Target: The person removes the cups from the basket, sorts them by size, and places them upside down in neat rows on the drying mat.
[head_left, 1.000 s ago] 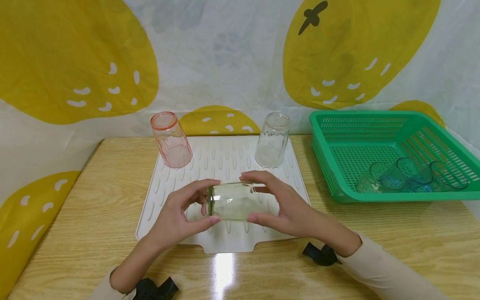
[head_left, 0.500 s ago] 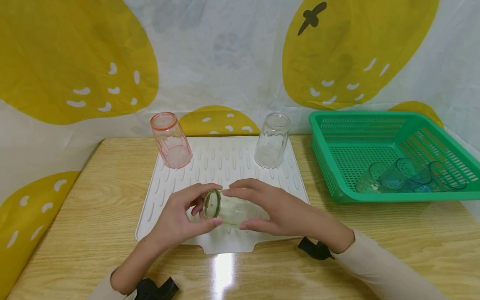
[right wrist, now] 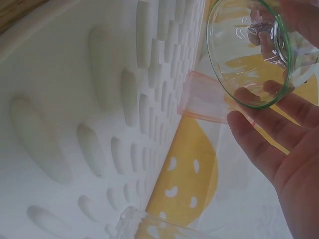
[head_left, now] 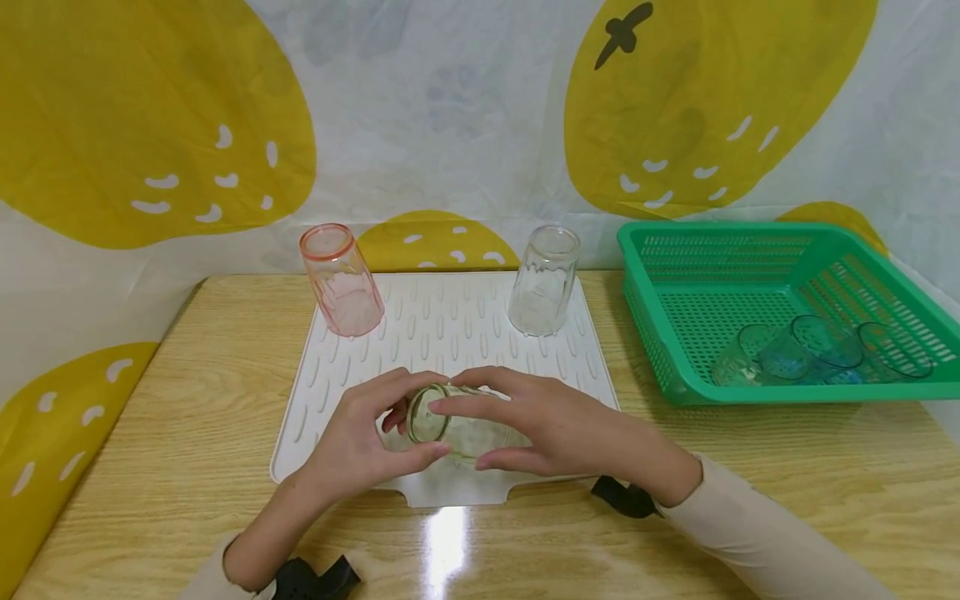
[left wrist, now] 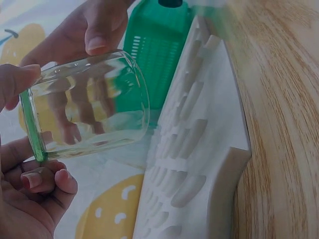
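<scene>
A pale green-tinted drinking glass (head_left: 429, 423) is held between both hands over a white ridged draining mat (head_left: 442, 333). It tilts, its thick base toward the head camera and its mouth toward the mat. My left hand (head_left: 360, 437) grips the base end, thumb on the near side; the left wrist view shows the glass (left wrist: 84, 114) with that thumb at its green bottom edge. Around the body curls my right hand (head_left: 551, 425), its index finger crossing near the base. From the right wrist, the glass's round rim (right wrist: 211, 55) is seen, with fingers behind the wall.
Upside down at the mat's back corners stand a pink glass (head_left: 347, 296) and a clear glass (head_left: 544, 292). To the right, a green perforated basket (head_left: 750, 227) holds several glasses (head_left: 806, 350) lying in it. A patterned cloth (head_left: 465, 125) hangs behind the wooden table (head_left: 210, 375).
The glass has turned from lying sideways so that its base faces the head camera more and its mouth dips. My right hand has slid left along it; the left keeps its hold.
</scene>
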Motion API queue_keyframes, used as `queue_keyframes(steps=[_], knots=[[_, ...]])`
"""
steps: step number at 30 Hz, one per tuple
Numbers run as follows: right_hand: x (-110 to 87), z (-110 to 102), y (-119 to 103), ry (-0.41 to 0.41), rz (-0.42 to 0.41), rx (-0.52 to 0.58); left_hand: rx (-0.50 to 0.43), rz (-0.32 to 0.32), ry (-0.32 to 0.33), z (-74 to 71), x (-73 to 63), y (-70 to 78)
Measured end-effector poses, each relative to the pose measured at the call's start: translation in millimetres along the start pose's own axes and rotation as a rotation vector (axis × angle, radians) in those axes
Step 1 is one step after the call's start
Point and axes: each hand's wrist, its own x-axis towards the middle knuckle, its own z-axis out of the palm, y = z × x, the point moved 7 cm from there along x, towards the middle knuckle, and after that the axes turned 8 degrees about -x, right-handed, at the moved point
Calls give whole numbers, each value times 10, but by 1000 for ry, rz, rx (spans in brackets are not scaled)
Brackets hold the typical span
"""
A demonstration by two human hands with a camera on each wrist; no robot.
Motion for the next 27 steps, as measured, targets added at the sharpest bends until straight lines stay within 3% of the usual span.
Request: queue_keyframes(steps=[9, 17, 22, 27], knots=[[15, 32, 1, -1, 0, 13, 20, 8, 0, 17, -3, -10], [22, 44, 31, 40, 50, -5, 117, -2, 0, 4, -18, -14], [41, -7, 68, 94, 65, 22, 127, 0, 15, -105, -43, 2], [78, -83, 72, 157, 39, 68, 160, -10, 57, -316, -87, 21]])
